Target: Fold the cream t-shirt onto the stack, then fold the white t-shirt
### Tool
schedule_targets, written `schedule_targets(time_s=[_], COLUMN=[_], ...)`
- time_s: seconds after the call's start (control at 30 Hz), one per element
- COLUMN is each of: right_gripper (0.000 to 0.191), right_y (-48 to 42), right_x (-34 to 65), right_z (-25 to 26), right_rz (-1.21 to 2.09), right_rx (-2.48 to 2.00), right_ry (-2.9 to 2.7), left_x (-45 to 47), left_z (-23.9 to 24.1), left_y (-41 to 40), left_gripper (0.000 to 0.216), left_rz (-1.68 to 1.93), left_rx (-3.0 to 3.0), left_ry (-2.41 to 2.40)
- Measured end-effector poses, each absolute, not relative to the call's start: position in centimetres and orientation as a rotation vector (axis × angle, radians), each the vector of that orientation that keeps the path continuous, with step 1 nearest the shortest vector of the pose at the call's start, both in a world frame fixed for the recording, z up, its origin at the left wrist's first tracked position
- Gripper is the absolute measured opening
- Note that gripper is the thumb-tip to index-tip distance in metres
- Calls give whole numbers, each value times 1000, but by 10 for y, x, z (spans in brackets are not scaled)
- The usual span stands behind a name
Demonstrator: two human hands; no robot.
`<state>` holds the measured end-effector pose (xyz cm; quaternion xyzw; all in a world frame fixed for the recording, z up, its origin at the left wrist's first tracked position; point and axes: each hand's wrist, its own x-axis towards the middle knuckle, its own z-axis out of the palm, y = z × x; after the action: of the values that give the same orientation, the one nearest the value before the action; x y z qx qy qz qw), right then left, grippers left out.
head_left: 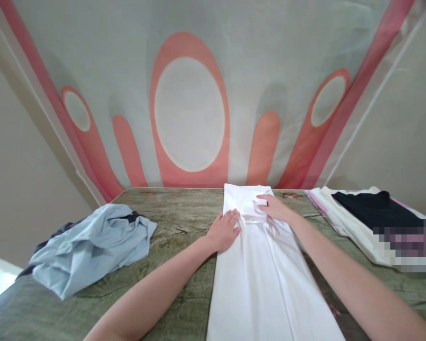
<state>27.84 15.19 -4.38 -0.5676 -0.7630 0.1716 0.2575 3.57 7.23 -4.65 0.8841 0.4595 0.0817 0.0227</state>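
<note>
A long white garment (255, 279) lies lengthwise down the table, folded into a narrow strip, with its far end at the table's back edge. Creases gather around a cross seam near that end. My left hand (224, 231) rests flat on its left edge, fingers stretched out. On the upper right part of the cloth is my right hand (275, 207), its fingers spread and a dark ring on one of them. Neither hand grips the fabric. Whether the garment is trousers or a dress I cannot tell.
A crumpled light blue garment (99, 246) lies at the left over darker cloth. To the right is a stack of folded clothes (344, 220) with a black piece (376, 208) on top. Behind the wood-patterned table (177, 213) hangs a grey and coral backdrop (191, 180).
</note>
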Motion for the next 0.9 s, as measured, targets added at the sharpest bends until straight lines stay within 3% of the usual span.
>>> schedule_targets(time_s=[0.27,0.47,0.67,0.9], right_gripper=[42,51,67,51], right_y=[150,143,117,108], right_x=[285,286,289,287], right_z=[-55,-55,-48,-41], right_rz=[231,283,438,690], right_rx=[-1659,-1737,-1805,-1801], right_ry=[-1961,-1915,-1812,-1765], left_x=[35,34,34,34], left_z=[-47,-42,-41,-41], left_y=[70,68,68,67], left_gripper=[60,68,64,61], left_rz=[279,276,294,334], left_rx=[2761,2733,2728,2751], left_ry=[1386,1353,1344,1346])
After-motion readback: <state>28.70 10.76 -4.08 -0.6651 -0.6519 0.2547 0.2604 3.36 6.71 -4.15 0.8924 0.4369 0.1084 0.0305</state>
